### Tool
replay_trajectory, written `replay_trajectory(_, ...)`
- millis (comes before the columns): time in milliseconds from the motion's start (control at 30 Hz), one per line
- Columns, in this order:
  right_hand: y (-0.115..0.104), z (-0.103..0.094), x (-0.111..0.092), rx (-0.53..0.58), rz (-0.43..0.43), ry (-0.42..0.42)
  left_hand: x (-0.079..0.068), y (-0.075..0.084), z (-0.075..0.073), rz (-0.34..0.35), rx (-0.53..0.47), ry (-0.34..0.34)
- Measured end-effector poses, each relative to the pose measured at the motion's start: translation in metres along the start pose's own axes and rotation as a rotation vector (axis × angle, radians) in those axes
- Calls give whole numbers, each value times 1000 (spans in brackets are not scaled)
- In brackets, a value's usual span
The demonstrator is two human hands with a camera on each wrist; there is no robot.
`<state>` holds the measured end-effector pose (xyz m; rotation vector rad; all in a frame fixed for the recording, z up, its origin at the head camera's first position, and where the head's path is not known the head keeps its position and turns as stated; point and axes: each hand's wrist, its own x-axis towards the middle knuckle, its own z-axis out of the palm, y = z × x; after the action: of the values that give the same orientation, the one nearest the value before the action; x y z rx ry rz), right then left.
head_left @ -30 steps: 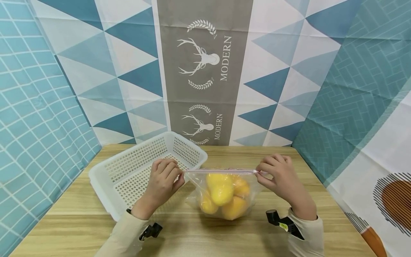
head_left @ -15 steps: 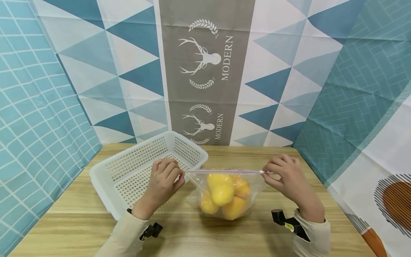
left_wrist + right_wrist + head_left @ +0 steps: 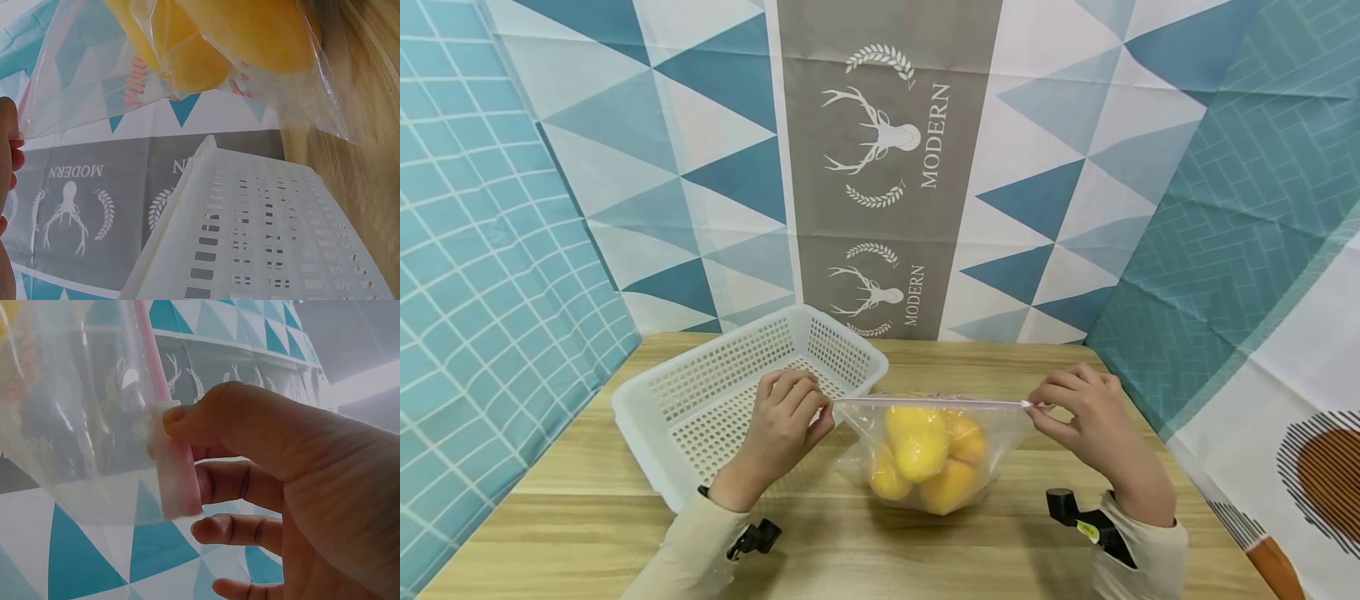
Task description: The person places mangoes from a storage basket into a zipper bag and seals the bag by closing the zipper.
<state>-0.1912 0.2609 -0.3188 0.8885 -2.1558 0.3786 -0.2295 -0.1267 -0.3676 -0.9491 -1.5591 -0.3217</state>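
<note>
A clear zip bag (image 3: 1011, 429) with a pink slider zip along its top hangs stretched between both hands in the head view. Yellow fruit (image 3: 921, 454) and orange fruit (image 3: 950, 485), several in all, fill its lower part. My left hand (image 3: 784, 427) pinches the bag's top left corner between thumb and fingers. At the other end, my right hand (image 3: 1088, 418) pinches the zip's slider (image 3: 176, 465); the right wrist view shows the thumb pressed on it, other fingers loosely bent. In the left wrist view the bag's fruit (image 3: 250, 37) is seen from the side.
A white perforated plastic basket (image 3: 634, 406) stands at an angle on the wooden table (image 3: 880, 554), left of the bag and partly behind my left hand. Patterned cloth walls (image 3: 880, 208) close off the back and both sides.
My right hand has moved steadily to the right with the slider, along the bag's top edge. My left hand keeps its grip at the left corner, and the fruit stays in place.
</note>
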Motion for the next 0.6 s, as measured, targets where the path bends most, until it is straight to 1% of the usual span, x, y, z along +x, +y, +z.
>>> replay_trajectory(300,2,-9,-4,-33,73,-43,-2,0,-1,-6,1,-7)
replay_trajectory(600,1,-12,-6,-41,94,-58,-2,0,-1,-6,-2,-1)
